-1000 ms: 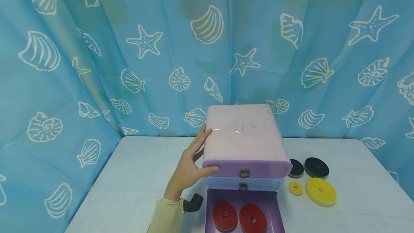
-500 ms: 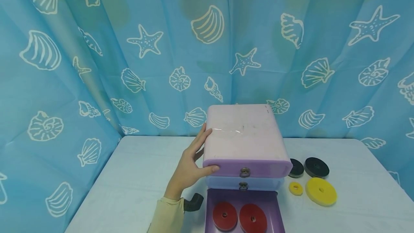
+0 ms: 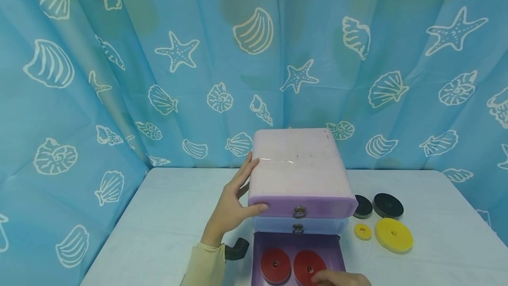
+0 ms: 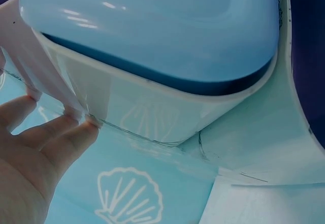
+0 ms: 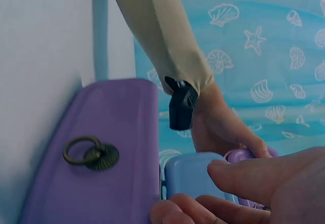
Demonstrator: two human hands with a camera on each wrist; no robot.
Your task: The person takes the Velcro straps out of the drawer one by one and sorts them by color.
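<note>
A small drawer cabinet with a pale pink top stands on the table, its lowest purple drawer pulled out. My left hand rests against the cabinet's left side, fingers fairly straight and the thumb at the front corner. In the left wrist view the fingertips touch the side wall. Two flat red rolls with centre holes, a left one and a right one, lie in the drawer. At the right red roll is my right hand, partly cut off by the frame. In the right wrist view its thumb and fingers are apart, holding nothing.
Right of the cabinet lie two black rolls, a small yellow ring and a large yellow roll. The upper purple and blue drawers are closed. A shell-patterned blue curtain hangs behind the white table.
My right hand has come into the head view from the bottom right and reached over the right red roll. My left hand and the cabinet have stayed in place.
</note>
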